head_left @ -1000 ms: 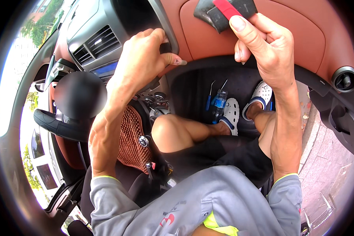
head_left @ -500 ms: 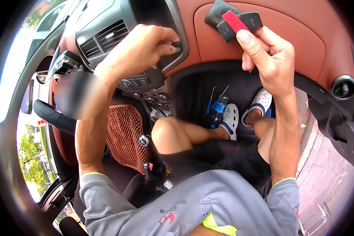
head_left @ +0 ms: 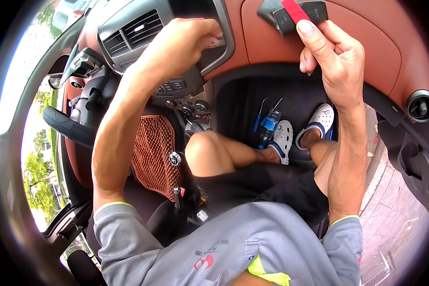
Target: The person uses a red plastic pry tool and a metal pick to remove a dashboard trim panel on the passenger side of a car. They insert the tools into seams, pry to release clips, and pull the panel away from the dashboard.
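My left hand [head_left: 198, 40] reaches to the lower right corner of the dark centre screen [head_left: 188, 12] on the dashboard. Its thumb and fingers are pinched together at the screen's edge; whatever they grip is too small to make out. To the right, my raised right hand [head_left: 336, 59] pinches a black flat scraper [head_left: 307, 18] with a red strip [head_left: 294, 10] across it. This scraper is held up in front of the reddish-brown dashboard panel, its top partly cut off by the picture's edge.
An air vent [head_left: 134, 34] and a steering wheel [head_left: 69, 127] are at the left. In the footwell lie a water bottle [head_left: 270, 127] and a blue-handled tool [head_left: 258, 123], beside white clogs [head_left: 283, 138]. A beaded seat cover [head_left: 152, 157] lies left of my knees. The door opening is at right.
The view has shifted a little, so the dashboard and both hands sit higher in the picture. The black scraper has turned slightly in my right hand. My left hand stays pinched at the screen's edge.
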`<state>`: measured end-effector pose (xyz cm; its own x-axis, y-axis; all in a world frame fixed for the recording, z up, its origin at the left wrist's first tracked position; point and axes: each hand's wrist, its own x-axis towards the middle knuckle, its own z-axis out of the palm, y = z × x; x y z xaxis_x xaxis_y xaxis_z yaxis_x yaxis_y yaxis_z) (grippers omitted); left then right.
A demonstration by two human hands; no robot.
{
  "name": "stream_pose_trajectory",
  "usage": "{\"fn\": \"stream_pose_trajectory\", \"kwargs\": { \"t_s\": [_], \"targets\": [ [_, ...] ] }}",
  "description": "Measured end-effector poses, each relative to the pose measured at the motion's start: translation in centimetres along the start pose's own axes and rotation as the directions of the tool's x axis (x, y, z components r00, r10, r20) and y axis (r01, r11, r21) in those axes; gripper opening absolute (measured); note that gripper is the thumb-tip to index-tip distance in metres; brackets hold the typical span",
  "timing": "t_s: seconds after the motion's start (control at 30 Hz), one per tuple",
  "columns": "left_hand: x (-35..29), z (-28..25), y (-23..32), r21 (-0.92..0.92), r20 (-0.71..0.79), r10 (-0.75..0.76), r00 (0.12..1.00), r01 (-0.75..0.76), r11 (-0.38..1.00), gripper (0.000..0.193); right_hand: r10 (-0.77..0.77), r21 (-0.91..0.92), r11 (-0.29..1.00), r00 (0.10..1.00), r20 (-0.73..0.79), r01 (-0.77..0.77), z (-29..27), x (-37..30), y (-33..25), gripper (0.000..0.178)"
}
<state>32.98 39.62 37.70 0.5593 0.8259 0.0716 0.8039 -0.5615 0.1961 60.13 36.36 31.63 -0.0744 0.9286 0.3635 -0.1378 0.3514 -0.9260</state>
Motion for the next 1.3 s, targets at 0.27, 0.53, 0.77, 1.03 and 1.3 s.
{"fn": "stream_pose_trajectory", "kwargs": {
  "t_s": [0.27, 0.53, 0.77, 1.03, 1.3],
  "targets": [
    [0.3, -1.6, -0.1, 0.269, 0.129, 0.068, 0.989, -0.101, 0.958, 0.019, 0.018, 0.001, 1.0, 1.0, 0.001, -0.018, -0.1, 0.2, 0.0, 0.029],
    [-0.6, -0.6, -0.7, 0.467, 0.059, 0.173, 0.983, -0.18, 0.866, 0.022, 0.015, -0.029, 0.999, 0.999, -0.037, -0.016, 0.7, -0.3, 0.0, 0.027],
    [-0.3, -1.8, -1.2, 0.558, 0.032, 0.314, 0.949, -0.278, 0.782, 0.016, -0.013, -0.003, 1.0, 0.999, 0.048, 0.013, -0.2, -0.1, 0.0, 0.031],
    [-1.1, -1.3, -2.2, 0.543, -0.025, 0.401, 0.916, -0.324, 0.775, 0.014, -0.11, 0.227, 0.971, 0.987, 0.116, 0.081, -1.3, -2.0, -0.6, 0.029],
    [-0.9, -1.4, -2.8, 0.474, -0.018, 0.39, 0.921, -0.335, 0.814, 0.013, -0.183, -0.117, 0.978, 0.98, -0.073, 0.174, -3.0, -1.7, -4.9, 0.031]
  ]
}}
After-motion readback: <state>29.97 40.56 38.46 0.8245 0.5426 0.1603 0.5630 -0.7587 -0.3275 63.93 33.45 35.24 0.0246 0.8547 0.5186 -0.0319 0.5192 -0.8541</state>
